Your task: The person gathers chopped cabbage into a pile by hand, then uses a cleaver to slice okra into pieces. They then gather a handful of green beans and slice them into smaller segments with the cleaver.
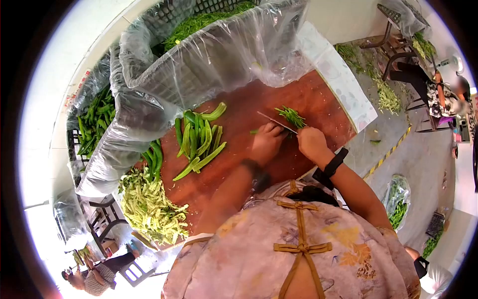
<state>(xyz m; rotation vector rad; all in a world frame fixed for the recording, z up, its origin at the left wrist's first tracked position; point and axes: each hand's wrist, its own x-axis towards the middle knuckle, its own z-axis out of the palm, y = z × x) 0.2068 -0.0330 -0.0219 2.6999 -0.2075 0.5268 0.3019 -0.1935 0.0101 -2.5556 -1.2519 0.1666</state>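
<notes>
On the reddish-brown board [239, 172], my right hand [313, 143] is closed around the handle end of a knife [276, 121], whose thin blade points up and left. Curled fingers of my left hand [267, 143] press down beside the blade on a green pepper [254, 132]; only a small end of it shows. Just beyond the blade lies a small heap of green pepper strips [291, 116]. Left of my hands sits a pile of split green peppers [199, 139], some with the pale inside facing up.
Pale pepper cores [152, 207] and whole green peppers [155, 162] lie at the board's left edge. Plastic-lined crates [209, 60] stand along the far side, holding shredded pepper [209, 25] and whole peppers. Other people [445, 97] sit at right and lower left.
</notes>
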